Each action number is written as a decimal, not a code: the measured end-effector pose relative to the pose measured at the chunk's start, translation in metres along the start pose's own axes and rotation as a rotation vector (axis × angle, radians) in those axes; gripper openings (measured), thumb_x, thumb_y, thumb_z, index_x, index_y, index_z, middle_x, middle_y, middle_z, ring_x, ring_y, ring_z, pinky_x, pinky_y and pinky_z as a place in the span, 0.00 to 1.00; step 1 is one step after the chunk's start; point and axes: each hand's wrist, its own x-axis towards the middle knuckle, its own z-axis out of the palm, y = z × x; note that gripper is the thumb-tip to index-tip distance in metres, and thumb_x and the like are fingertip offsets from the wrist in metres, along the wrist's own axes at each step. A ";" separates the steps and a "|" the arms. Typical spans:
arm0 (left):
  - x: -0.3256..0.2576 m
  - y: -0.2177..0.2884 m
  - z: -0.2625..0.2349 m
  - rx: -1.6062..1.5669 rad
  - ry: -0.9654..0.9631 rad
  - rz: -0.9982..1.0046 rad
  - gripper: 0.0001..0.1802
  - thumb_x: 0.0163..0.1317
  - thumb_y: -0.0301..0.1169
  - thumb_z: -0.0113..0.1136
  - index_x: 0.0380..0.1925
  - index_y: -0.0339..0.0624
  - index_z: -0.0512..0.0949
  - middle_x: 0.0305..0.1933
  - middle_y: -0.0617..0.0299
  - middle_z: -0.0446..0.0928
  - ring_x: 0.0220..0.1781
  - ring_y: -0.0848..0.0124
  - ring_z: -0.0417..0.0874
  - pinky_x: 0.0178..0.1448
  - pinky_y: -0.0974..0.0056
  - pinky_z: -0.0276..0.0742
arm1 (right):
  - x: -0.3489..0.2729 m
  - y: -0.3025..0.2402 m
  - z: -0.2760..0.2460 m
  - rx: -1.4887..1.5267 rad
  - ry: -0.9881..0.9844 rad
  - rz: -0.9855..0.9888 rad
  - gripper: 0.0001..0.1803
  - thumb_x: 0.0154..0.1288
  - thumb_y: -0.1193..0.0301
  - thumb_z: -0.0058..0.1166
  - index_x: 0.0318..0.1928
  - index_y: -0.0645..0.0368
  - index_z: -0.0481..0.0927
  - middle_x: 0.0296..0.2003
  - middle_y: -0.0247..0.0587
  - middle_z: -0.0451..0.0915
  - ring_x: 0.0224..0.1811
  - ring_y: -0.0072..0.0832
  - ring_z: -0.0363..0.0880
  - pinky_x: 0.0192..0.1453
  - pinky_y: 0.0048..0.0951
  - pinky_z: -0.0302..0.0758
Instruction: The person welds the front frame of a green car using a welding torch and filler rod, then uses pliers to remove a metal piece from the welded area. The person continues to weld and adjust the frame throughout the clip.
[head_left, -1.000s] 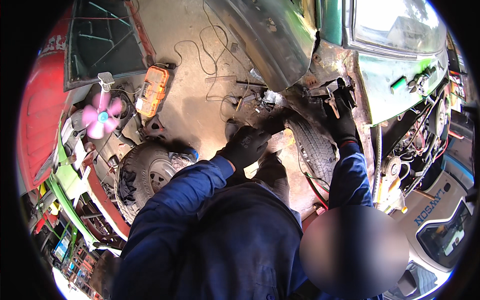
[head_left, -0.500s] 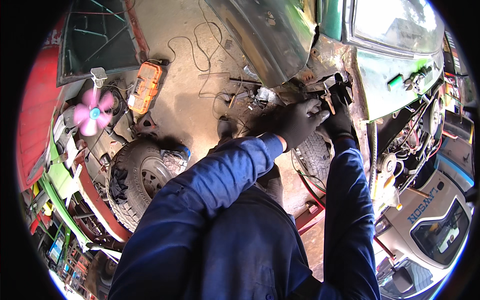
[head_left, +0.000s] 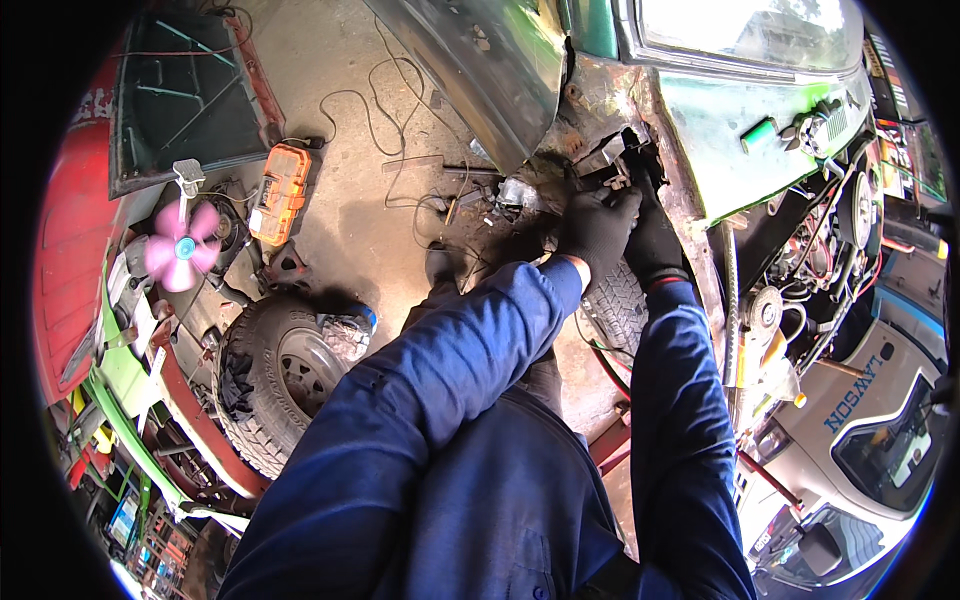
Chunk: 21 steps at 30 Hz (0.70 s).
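Note:
My left hand [head_left: 597, 230], in a dark work glove, is at the rusty body edge of the green vehicle. Its fingers are closed together against a small metal piece [head_left: 616, 184]; what they pinch is too small to make out. Close on its right, my right hand [head_left: 654, 238], gloved alike, reaches up into a dark gap in the rusty bodywork [head_left: 672, 165]. Its fingertips are lost in shadow there. A tyre [head_left: 615, 308] stands just below both hands.
A loose green body panel [head_left: 490, 75] slants in from the top. The engine bay [head_left: 800, 260] lies at the right. On the floor to the left are an orange case [head_left: 280, 195], a pink fan [head_left: 184, 247], a spare wheel [head_left: 290, 370] and trailing cables [head_left: 400, 120].
My left hand's fingers, partly spread before, are now drawn together at the small metal piece. My right hand stays at the gap. The whole view has shifted a little.

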 end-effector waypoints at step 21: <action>-0.009 0.024 0.025 0.006 0.070 -0.112 0.17 0.82 0.44 0.57 0.41 0.42 0.83 0.34 0.57 0.91 0.24 0.68 0.88 0.27 0.64 0.80 | -0.082 -0.051 -0.036 0.128 0.380 -0.104 0.21 0.79 0.72 0.59 0.68 0.64 0.82 0.47 0.67 0.89 0.46 0.64 0.89 0.49 0.57 0.84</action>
